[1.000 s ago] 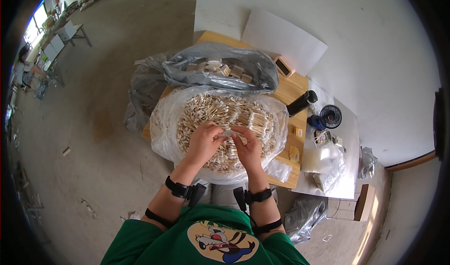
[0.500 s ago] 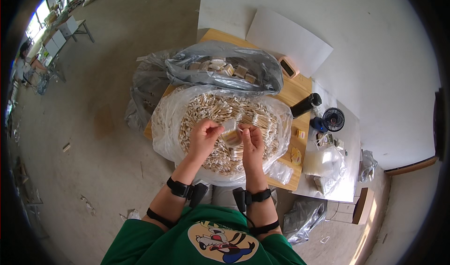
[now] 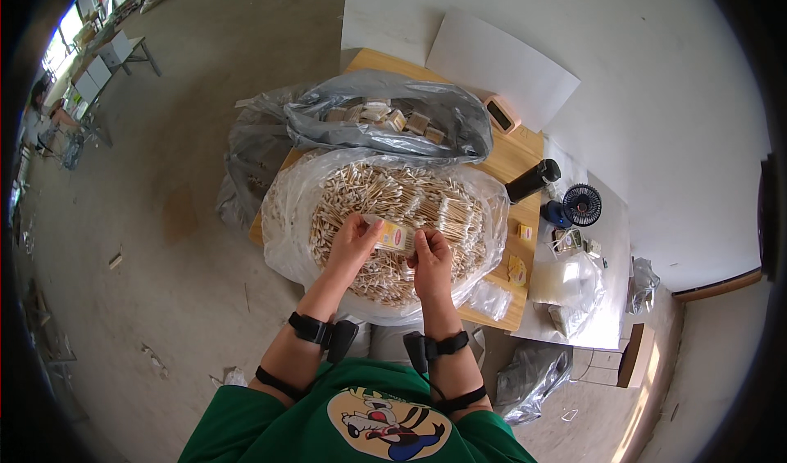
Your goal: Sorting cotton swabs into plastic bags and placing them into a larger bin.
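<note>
At the lower middle of the frame, two forearms wearing black wrist straps are reaching up from a green shirt, and the left hand point(image 3: 354, 242) and right hand point(image 3: 429, 258) are meeting just below the centre, their fingers closing on either end of a small yellow packet point(image 3: 392, 235). The packet is hovering just above a heap of pale wooden sticks point(image 3: 393, 217) that is filling a wide clear plastic bag point(image 3: 283, 217) on the wooden worktop point(image 3: 512, 164). Farther up, a grey plastic bag point(image 3: 393, 127) is holding small boxes. Toward the right of the frame a black bottle point(image 3: 533, 181) is lying near a small dark fan point(image 3: 580, 206), and a white board point(image 3: 500, 65) is leaning at the upper middle
</note>
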Demonstrator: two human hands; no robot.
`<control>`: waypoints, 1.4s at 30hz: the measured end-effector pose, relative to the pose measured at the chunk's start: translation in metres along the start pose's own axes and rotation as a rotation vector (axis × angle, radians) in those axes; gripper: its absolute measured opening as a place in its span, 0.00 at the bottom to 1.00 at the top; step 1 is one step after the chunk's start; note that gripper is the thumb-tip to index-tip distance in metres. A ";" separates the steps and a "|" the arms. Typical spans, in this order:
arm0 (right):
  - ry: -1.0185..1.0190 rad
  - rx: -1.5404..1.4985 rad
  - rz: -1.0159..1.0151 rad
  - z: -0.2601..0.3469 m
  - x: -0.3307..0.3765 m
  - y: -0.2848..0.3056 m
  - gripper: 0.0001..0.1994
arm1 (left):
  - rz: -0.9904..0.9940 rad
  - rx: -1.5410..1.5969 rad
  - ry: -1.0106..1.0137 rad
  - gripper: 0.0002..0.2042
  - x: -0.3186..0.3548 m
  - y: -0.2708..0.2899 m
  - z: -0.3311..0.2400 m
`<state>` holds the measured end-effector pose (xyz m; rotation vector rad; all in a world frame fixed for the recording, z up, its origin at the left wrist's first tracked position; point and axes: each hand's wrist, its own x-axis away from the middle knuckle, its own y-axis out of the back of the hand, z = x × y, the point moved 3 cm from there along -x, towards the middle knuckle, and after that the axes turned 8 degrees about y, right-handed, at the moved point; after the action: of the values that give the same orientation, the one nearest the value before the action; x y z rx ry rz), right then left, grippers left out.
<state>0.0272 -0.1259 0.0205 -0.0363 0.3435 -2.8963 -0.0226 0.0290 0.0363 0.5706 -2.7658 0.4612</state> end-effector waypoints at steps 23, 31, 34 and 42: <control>0.066 0.115 -0.010 -0.001 -0.001 -0.023 0.09 | -0.140 0.290 -0.075 0.08 -0.007 -0.002 0.026; 0.369 0.541 -0.070 -0.001 -0.026 -0.018 0.12 | -0.540 -0.117 -0.376 0.10 -0.024 0.030 0.024; 0.084 0.273 -0.204 -0.006 -0.041 0.004 0.13 | -0.610 -0.093 -0.327 0.10 -0.029 0.056 0.014; 0.792 1.123 -0.097 0.032 -0.040 -0.011 0.11 | -0.670 -0.105 -0.485 0.09 -0.014 0.071 -0.007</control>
<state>0.0656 -0.1137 0.0546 1.2643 -1.1903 -2.6039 -0.0387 0.0988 0.0204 1.6796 -2.7393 0.0170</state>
